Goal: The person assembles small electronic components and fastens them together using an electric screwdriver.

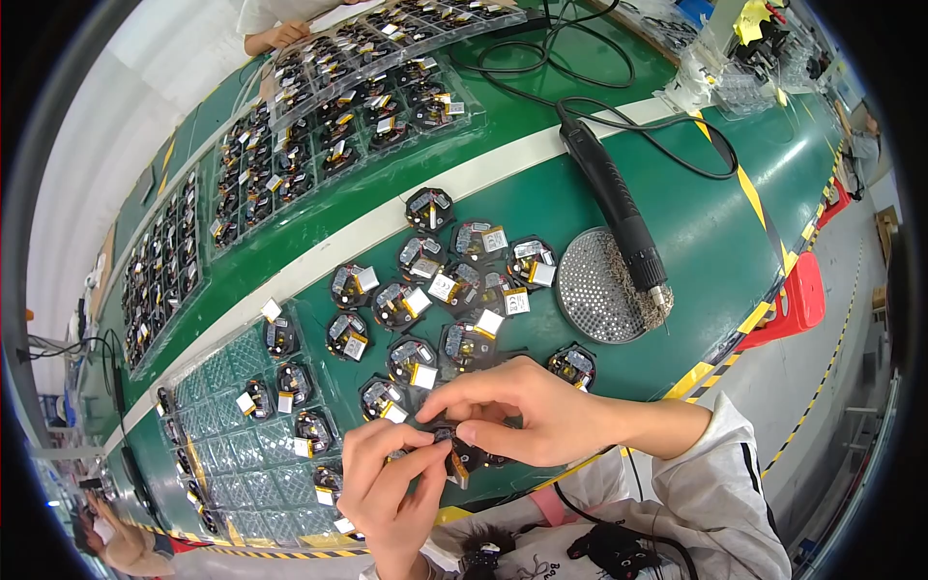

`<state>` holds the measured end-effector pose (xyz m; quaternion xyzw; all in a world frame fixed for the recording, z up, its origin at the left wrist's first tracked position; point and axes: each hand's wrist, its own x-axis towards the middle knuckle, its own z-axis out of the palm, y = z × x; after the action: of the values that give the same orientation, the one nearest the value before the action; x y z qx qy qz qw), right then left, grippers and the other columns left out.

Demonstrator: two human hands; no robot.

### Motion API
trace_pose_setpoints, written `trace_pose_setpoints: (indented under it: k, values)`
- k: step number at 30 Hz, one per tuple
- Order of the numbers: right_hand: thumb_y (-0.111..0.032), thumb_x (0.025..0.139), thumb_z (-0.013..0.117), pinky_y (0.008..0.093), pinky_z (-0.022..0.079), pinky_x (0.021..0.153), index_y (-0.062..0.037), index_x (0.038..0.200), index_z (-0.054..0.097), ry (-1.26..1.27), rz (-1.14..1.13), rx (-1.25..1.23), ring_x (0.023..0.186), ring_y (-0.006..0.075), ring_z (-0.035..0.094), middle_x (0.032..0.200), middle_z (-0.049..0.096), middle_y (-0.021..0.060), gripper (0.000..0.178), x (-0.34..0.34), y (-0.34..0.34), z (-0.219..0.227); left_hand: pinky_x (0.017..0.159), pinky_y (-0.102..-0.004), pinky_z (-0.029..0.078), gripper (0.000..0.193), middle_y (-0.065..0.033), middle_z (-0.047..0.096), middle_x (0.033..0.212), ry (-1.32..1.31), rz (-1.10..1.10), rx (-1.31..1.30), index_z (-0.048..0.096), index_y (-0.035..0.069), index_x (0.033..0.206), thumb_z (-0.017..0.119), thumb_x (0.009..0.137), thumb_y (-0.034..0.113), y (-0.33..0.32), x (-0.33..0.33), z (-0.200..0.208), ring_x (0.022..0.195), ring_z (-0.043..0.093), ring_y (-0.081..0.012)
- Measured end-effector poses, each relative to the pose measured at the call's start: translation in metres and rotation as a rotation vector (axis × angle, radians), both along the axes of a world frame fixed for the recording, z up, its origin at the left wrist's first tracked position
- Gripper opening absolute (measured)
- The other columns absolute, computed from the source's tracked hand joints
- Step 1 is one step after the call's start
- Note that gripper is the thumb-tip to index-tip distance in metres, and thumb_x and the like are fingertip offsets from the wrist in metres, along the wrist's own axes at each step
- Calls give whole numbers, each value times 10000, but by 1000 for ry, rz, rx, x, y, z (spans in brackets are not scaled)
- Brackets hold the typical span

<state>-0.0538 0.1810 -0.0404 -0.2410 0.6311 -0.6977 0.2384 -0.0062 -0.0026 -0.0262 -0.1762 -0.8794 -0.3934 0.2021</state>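
Note:
Near the front edge of the green bench, a round black electronic assembly with a battery hanging from it is between my two hands. My left hand pinches it from the left with thumb and forefinger. From the right, my right hand is closed on it, thumb bent in and forefinger arched over the top. The fingers cover much of the piece. Just beyond my hands lie several similar assemblies, most with a silver battery taped in yellow. One assembly sits beside my right wrist.
A black electric screwdriver rests across a round perforated metal dish of small screws. A clear compartment tray, partly filled, lies at left. Filled trays stand at the back, near another person's hand. A red stool stands at right.

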Motion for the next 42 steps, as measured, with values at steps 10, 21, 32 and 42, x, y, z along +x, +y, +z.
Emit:
trace_pose_setpoints:
  k: [10, 21, 32, 42]
  values:
    - [56, 861, 530, 205, 355, 517, -12, 1191, 582, -30, 1, 18, 630, 39, 465, 739, 543, -2, 341, 1, -1, -2, 696, -344, 458, 249, -42, 613, 830, 27, 123, -141, 675, 34, 765, 707, 563, -110, 15, 4, 10, 786, 579, -242]
    - [79, 868, 515, 198, 374, 548, 10, 1194, 569, -113, 27, -11, 680, 28, 455, 764, 537, -2, 338, 0, -1, 1, 685, -333, 464, 212, -37, 631, 832, -22, 65, -108, 687, 35, 740, 740, 575, -86, 10, 2, 10, 787, 584, -234]
    - [73, 867, 527, 194, 375, 534, 1, 1172, 576, -138, 0, 2, 656, 18, 471, 767, 557, 1, 317, 1, -4, -7, 678, -326, 476, 199, -38, 633, 800, -66, 114, -106, 682, 35, 741, 749, 591, -77, 14, 2, 10, 780, 589, -232]
    - [83, 833, 573, 177, 336, 510, -22, 1038, 583, -160, -25, 97, 634, -9, 462, 716, 539, -30, 230, 5, -16, -5, 813, -337, 483, 282, -100, 692, 898, -263, 67, 207, 566, 22, 881, 743, 675, -48, -19, 18, 8, 840, 629, -236]
